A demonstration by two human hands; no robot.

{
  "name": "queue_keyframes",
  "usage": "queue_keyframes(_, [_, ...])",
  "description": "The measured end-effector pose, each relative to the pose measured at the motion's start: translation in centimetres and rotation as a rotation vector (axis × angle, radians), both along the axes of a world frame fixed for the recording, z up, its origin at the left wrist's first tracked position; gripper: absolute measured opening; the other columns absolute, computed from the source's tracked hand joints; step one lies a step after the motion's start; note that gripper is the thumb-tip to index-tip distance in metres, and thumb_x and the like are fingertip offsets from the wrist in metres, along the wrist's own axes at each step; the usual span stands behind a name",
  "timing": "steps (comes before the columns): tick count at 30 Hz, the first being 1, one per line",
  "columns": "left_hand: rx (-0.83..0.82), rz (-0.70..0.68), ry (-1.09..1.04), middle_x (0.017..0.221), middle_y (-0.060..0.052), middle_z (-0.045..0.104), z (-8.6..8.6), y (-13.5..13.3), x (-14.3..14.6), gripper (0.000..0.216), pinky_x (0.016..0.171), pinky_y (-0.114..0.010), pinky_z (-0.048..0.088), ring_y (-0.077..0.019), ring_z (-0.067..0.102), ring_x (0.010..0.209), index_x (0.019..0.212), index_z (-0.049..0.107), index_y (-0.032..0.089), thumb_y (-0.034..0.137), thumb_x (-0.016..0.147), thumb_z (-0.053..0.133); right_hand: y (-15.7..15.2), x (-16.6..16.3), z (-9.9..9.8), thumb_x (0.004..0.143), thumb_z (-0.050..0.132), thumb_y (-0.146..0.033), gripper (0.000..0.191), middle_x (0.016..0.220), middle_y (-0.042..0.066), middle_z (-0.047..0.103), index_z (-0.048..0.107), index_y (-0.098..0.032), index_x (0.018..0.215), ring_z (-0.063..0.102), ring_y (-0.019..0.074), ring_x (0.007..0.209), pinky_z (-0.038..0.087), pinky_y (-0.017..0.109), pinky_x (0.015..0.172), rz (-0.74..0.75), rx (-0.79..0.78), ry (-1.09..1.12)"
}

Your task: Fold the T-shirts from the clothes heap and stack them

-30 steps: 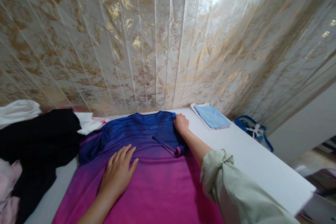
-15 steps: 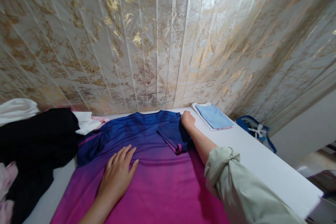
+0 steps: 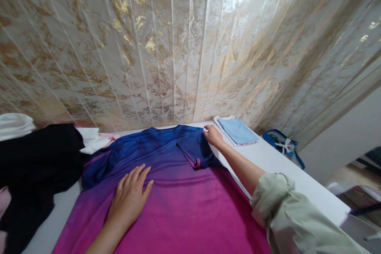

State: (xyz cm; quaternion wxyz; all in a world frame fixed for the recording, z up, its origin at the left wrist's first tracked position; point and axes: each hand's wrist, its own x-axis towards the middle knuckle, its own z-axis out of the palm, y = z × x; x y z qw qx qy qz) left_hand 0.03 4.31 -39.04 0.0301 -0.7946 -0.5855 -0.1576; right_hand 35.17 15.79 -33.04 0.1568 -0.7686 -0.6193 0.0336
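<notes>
Blue-to-magenta shirt (image 3: 178,206) lies flat on white desk (image 3: 282,162), sleeve (image 3: 193,152) folded inward. Left hand (image 3: 129,198) released, palm flat, pinning the middle. Right hand (image 3: 212,135) at far shoulder edge; pinching or just touching, cannot tell. Fabric looks thin, light, slick, limp: best gripped at the hems.

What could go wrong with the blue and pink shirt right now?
1. The folded-in sleeve may flop open if the right hand tugs the far corner of the shirt.
2. The shirt could bunch into creases under the flat left hand.
3. The black garment lies close beside the shirt's left edge and might get caught up in it.
</notes>
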Motion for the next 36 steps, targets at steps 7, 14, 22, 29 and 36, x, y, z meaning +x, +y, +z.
queue_keyframes(7, [0.042, -0.018, 0.019, 0.140, -0.010, 0.053, -0.3, 0.2, 0.0, 0.046, 0.107, -0.046, 0.035, -0.0268, 0.047, 0.130, 0.131, 0.056, 0.020, 0.038, 0.093, 0.038, -11.7, 0.8, -2.7, 0.083, 0.057, -0.023, 0.039, 0.121, 0.007, 0.058, 0.057, -0.022, 0.122, 0.054, 0.0190, 0.110, 0.039, 0.027, 0.093, 0.403, 0.030, -0.054])
queue_keyframes(14, [0.051, -0.020, 0.027, 0.139, -0.010, 0.054, -0.2, 0.0, 0.1, 0.046, 0.106, -0.044, 0.036, -0.0262, 0.048, 0.129, 0.130, 0.056, 0.019, 0.038, 0.093, 0.036, -14.0, 2.9, -3.5, 0.088, 0.041, -0.018, 0.027, 0.101, 0.004, 0.066, 0.056, -0.023, 0.109, 0.061, 0.0195, 0.093, 0.041, 0.027, 0.074, -0.042, -0.060, -0.075])
queue_keyframes(22, [0.042, -0.014, -0.003, 0.138, -0.011, 0.055, 0.2, -0.2, 0.2, 0.044, 0.106, -0.045, 0.038, -0.0269, 0.050, 0.127, 0.128, 0.058, 0.020, 0.037, 0.092, 0.040, -13.4, -0.8, -1.1, 0.078, 0.057, -0.023, 0.060, 0.139, 0.009, 0.048, 0.046, -0.026, 0.138, 0.050, 0.0244, 0.120, 0.040, 0.033, 0.095, 0.348, -0.042, -0.126])
queue_keyframes(29, [0.033, -0.018, 0.000, 0.140, -0.011, 0.054, 0.1, -0.2, 0.1, 0.045, 0.107, -0.046, 0.036, -0.0269, 0.047, 0.129, 0.131, 0.056, 0.019, 0.037, 0.093, 0.039, -4.7, -4.0, 1.2, 0.094, 0.041, -0.022, 0.039, 0.126, 0.003, 0.058, 0.053, -0.031, 0.130, 0.060, 0.0172, 0.108, 0.044, 0.024, 0.085, 0.305, -0.062, -0.128])
queue_keyframes(36, [-0.002, 0.004, -0.008, 0.141, -0.009, 0.052, 0.2, -0.3, 0.1, 0.044, 0.108, -0.045, 0.035, -0.0251, 0.046, 0.131, 0.132, 0.056, 0.022, 0.036, 0.093, 0.041, 2.9, -3.0, 0.4, 0.087, 0.053, -0.018, 0.026, 0.115, 0.003, 0.066, 0.068, -0.025, 0.108, 0.062, 0.0187, 0.101, 0.043, 0.022, 0.080, 0.277, -0.182, -0.152])
